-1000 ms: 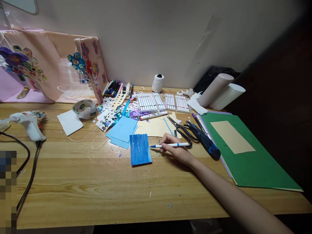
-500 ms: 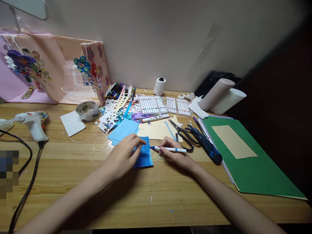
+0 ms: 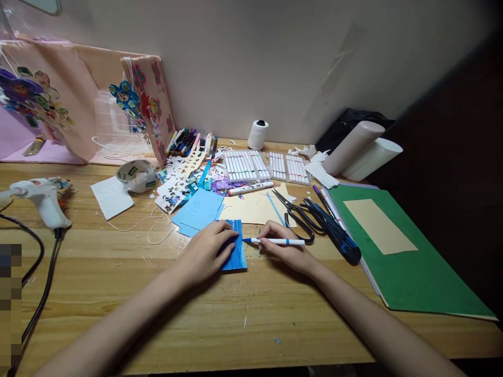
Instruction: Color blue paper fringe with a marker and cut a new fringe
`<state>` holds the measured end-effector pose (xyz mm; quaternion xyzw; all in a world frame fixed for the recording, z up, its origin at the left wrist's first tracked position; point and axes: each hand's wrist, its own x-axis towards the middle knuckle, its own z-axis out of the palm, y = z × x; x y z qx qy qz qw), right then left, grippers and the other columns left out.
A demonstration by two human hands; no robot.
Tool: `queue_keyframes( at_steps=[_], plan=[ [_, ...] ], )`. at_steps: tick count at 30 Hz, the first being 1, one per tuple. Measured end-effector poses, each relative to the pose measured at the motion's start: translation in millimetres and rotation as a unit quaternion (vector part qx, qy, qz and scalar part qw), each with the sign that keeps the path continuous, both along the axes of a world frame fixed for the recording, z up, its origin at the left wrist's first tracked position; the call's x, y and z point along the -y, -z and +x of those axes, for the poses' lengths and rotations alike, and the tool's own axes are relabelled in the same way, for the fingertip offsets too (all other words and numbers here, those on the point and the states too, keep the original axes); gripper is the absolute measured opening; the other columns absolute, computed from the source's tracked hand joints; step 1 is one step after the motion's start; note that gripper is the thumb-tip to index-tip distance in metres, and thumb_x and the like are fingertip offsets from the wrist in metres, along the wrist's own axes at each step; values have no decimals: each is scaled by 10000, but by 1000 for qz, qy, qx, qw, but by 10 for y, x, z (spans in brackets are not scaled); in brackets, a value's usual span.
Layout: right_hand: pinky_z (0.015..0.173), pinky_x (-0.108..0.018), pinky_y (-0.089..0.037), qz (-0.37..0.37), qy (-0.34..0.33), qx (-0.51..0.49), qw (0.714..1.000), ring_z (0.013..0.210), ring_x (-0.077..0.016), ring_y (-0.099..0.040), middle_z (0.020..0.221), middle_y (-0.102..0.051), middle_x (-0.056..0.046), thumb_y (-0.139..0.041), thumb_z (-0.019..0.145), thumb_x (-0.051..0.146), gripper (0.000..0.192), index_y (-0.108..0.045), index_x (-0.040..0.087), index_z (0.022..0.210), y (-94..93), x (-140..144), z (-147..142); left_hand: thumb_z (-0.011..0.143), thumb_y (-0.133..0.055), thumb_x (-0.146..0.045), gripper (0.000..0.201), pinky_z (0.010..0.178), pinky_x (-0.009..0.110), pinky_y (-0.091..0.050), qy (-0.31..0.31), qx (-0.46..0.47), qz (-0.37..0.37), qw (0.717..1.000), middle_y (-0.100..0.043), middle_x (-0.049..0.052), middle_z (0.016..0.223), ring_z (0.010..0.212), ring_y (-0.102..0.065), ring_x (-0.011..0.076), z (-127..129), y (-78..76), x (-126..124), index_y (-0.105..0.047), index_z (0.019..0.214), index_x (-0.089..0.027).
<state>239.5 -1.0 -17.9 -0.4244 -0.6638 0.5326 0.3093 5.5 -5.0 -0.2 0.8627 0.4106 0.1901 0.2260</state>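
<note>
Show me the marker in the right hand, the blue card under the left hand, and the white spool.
Marker (image 3: 282, 242): head view, on its white barrel.
Blue card (image 3: 239, 255): head view, on its uncovered right side.
White spool (image 3: 258, 136): head view, on its side.

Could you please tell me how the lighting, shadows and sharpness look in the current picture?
Head view: the upper right falls into deep darkness; the left forearm casts a shadow on the wooden table; the lower-left corner is pixelated; the right hand and white marker look reasonably sharp.
</note>
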Motion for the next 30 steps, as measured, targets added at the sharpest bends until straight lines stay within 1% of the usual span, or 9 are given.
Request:
queue_keyframes(
  at_steps=[5,9,12,16,20,23,27,30],
  plan=[
    [542,-227,-342,-9,-28,10,1000,606,-119,-486,705,-582,-7,-549,864,313,171,-508,178,767,4,15,9,877,-489,-201,269,861,375,-460,5,3,-3,1000,-540,89,1078,989,-521,208,-16,16,3,-566,1135,-186],
    [570,-238,-360,0,-13,12,1000,642,-130,-505,736,-591,-14,-538,868,313,156,-503,183,790,1,25,13,874,-488,-194,273,851,371,-463,4,5,-5,1000,-536,87,1075,986,-523,210,-19,6,5,-576,1132,-203],
    [566,-237,-357,-2,-35,19,999,630,-129,-502,714,-588,-13,-544,863,312,172,-511,179,758,-6,28,15,878,-481,-196,271,846,373,-464,5,9,0,1000,-537,91,1073,983,-522,212,-16,10,1,-578,1130,-203],
    [572,-237,-358,0,-12,19,1000,633,-130,-506,718,-585,-7,-525,875,316,154,-503,185,796,-15,28,13,892,-465,-215,287,830,378,-467,12,13,9,1000,-535,91,1061,966,-521,210,-16,22,-5,-573,1158,-221],
    [556,-234,-348,7,-26,17,1000,618,-128,-492,696,-574,-4,-539,862,317,174,-503,180,761,-16,25,11,897,-464,-226,285,808,376,-471,20,19,18,999,-537,88,1037,939,-525,206,-21,26,-10,-591,1151,-242],
    [565,-239,-353,13,-12,12,1000,638,-134,-504,720,-580,-12,-526,870,331,184,-504,180,768,-17,25,11,898,-462,-229,277,803,373,-472,19,23,22,999,-542,89,1026,933,-527,206,-21,20,-11,-603,1136,-236],
    [554,-239,-351,6,-25,14,1000,619,-131,-491,690,-572,-9,-542,863,341,204,-507,177,747,-32,28,9,894,-468,-218,277,820,369,-467,19,18,19,999,-540,95,1033,945,-528,209,-22,12,-6,-606,1135,-222],
    [548,-235,-354,0,-14,9,1000,623,-128,-489,718,-580,-16,-529,872,349,200,-511,177,771,-47,31,7,893,-471,-212,277,825,374,-466,19,20,18,999,-536,93,1039,948,-527,209,-23,13,-5,-602,1136,-228]
  ],
)
